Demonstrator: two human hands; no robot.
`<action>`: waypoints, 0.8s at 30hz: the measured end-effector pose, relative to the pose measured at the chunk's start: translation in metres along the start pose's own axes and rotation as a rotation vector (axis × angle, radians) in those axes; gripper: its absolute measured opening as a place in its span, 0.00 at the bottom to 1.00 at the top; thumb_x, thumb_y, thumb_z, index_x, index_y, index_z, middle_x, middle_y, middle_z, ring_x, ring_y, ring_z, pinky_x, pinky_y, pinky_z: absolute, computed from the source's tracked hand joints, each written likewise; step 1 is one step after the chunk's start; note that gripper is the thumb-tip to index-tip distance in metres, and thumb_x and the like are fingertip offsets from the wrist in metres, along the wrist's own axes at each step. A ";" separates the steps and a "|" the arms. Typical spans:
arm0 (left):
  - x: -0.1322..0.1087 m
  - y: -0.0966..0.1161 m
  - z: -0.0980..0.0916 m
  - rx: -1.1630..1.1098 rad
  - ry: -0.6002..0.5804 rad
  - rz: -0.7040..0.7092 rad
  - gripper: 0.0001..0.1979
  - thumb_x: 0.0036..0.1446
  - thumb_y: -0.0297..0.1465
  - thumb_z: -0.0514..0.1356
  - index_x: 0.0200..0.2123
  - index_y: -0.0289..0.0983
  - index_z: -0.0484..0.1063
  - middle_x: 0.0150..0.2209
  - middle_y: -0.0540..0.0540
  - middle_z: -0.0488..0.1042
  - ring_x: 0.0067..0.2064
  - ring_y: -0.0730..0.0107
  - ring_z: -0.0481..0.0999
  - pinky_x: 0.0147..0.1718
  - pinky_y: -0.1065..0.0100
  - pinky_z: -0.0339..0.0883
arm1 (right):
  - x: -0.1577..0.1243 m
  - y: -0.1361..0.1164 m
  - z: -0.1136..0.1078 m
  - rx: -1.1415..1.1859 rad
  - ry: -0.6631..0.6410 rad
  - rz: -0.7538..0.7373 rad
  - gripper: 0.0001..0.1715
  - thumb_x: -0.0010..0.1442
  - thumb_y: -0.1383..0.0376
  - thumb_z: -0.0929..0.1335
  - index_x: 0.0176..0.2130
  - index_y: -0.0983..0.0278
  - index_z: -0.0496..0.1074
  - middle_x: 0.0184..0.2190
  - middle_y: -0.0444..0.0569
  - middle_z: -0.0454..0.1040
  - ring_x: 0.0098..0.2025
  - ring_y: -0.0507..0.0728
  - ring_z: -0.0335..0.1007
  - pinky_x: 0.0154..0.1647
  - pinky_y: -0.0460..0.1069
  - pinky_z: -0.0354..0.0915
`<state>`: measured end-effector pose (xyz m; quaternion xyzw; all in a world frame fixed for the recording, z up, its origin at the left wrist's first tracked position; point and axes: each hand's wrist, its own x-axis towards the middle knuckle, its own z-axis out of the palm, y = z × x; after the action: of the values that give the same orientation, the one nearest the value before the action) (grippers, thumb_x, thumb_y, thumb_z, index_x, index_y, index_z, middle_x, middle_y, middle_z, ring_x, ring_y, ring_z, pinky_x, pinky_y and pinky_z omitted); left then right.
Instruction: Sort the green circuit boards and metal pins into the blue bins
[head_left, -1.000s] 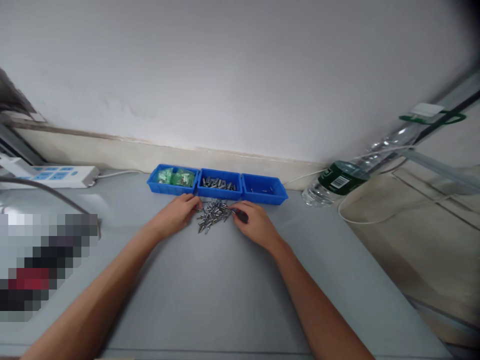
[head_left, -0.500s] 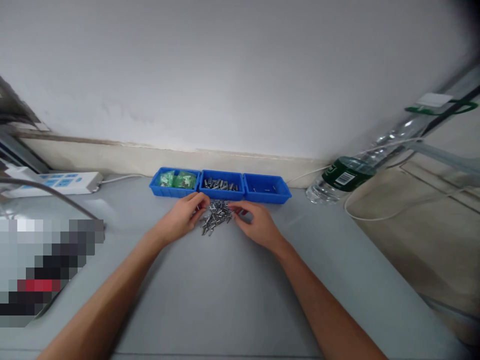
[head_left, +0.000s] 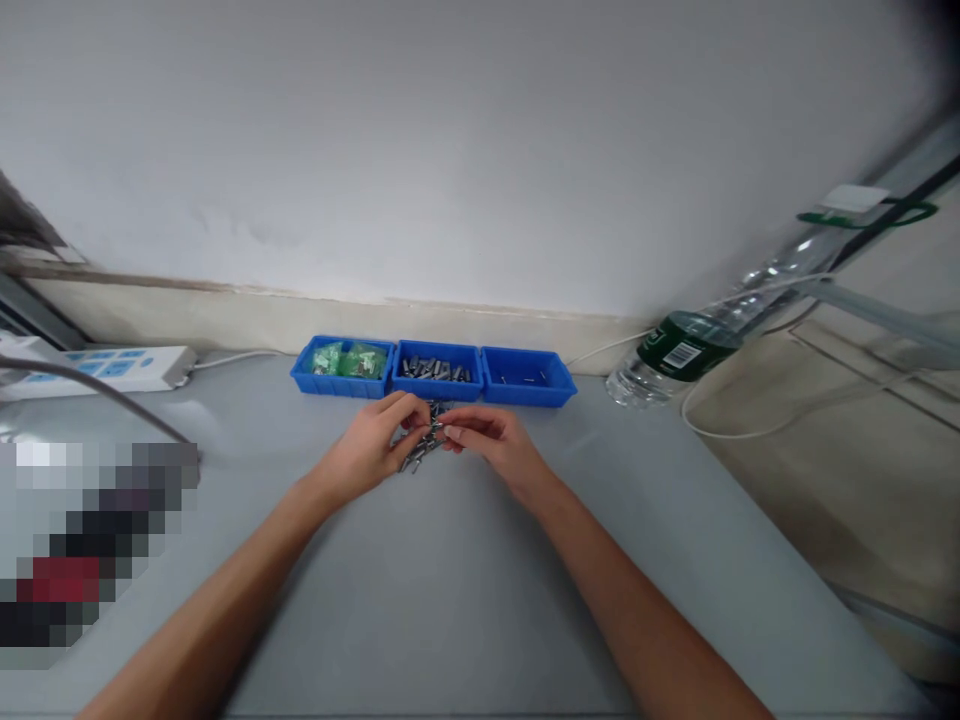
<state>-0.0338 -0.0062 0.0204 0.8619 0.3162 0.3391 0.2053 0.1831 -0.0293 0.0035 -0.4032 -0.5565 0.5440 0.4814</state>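
Silvery metal pins [head_left: 417, 456] in a loose pile on the grey tabletop [head_left: 442, 600], directly below and between the left hand [head_left: 377, 440] and the right hand [head_left: 501, 442]. On the left hand, thumb and forefinger drawn close together over the pile; on the right hand, thumb and fingers bunched, just beside the left thumb. Too small to tell, for either hand, whether pinching a pin or not. Just behind the pile, side by side in a row: the left blue box [head_left: 337, 385] with green-tinted bags [head_left: 364, 361] inside, the middle blue box [head_left: 435, 390] with a heap of short metal pieces [head_left: 435, 370], and the right blue box [head_left: 529, 396] with a few thin bits on the bottom. Farther out to the left, a white power strip [head_left: 161, 368] with blue socket faces, a pale cord [head_left: 232, 357] leading from one end, and a dark cable [head_left: 112, 385] curving across in front. Off to the right, near the back, a clear bottle [head_left: 686, 347] with a green label. Behind everything, a pale wall [head_left: 480, 150].
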 end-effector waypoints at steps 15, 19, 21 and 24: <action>-0.007 -0.048 -0.005 0.427 -0.226 -0.291 0.10 0.68 0.30 0.52 0.39 0.36 0.72 0.42 0.39 0.74 0.45 0.51 0.74 0.46 0.53 0.70 | 0.010 0.003 -0.023 0.184 0.683 -0.043 0.23 0.48 0.59 0.73 0.45 0.58 0.82 0.57 0.50 0.78 0.47 0.61 0.78 0.44 0.54 0.73; -0.007 -0.047 -0.001 0.476 -0.224 -0.255 0.09 0.69 0.29 0.51 0.39 0.35 0.70 0.41 0.38 0.73 0.45 0.50 0.73 0.47 0.51 0.68 | 0.008 0.000 -0.020 0.162 0.599 -0.010 0.18 0.49 0.59 0.73 0.42 0.59 0.82 0.46 0.50 0.83 0.37 0.57 0.78 0.37 0.51 0.70; -0.006 -0.043 -0.001 0.445 -0.203 -0.251 0.08 0.70 0.29 0.51 0.40 0.36 0.68 0.40 0.39 0.73 0.42 0.52 0.73 0.43 0.53 0.68 | 0.007 0.000 -0.018 0.120 0.519 -0.001 0.15 0.50 0.59 0.73 0.39 0.60 0.81 0.39 0.49 0.83 0.33 0.55 0.76 0.35 0.50 0.69; -0.005 -0.035 0.000 0.328 -0.153 -0.225 0.06 0.71 0.30 0.51 0.42 0.38 0.67 0.38 0.43 0.72 0.37 0.59 0.72 0.37 0.59 0.67 | 0.007 0.002 -0.016 0.005 0.399 -0.008 0.12 0.50 0.58 0.74 0.36 0.60 0.81 0.32 0.48 0.82 0.29 0.54 0.74 0.34 0.51 0.69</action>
<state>-0.0504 0.0155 -0.0015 0.8662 0.4450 0.1916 0.1222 0.1968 -0.0188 0.0017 -0.4996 -0.4501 0.4529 0.5855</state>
